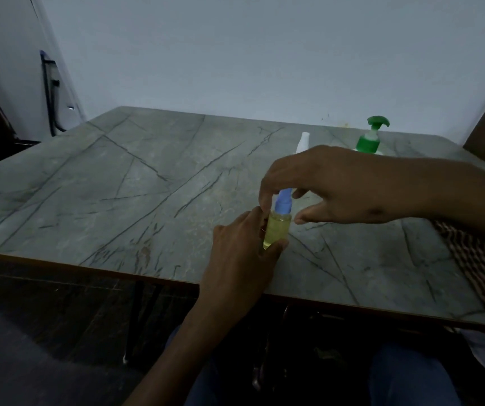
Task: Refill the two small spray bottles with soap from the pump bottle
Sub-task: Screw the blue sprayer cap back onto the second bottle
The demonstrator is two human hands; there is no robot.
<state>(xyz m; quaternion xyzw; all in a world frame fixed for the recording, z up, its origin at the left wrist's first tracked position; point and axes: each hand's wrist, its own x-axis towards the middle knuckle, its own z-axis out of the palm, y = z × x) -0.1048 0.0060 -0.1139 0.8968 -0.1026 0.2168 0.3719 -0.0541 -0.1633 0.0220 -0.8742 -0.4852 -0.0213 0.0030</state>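
Upright, spray bottle (277, 230) — left hand (242, 253) gripping, right hand (323, 186) above.

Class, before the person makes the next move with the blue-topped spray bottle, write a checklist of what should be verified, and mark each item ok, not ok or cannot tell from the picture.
1. Blue-topped spray bottle upright on the table: ok.
2. Left hand steadies the bottle's body: ok, fingers curl round it.
3. Right hand at the blue spray top: ok, fingertips meet it.
4. Top screwed tight or loose: cannot tell.
5. Bottle holds yellowish liquid: ok, nearly to the neck.
6. White-topped spray bottle and green pump bottle upright, clear of the hands: ok; their lower parts are hidden behind the right hand.
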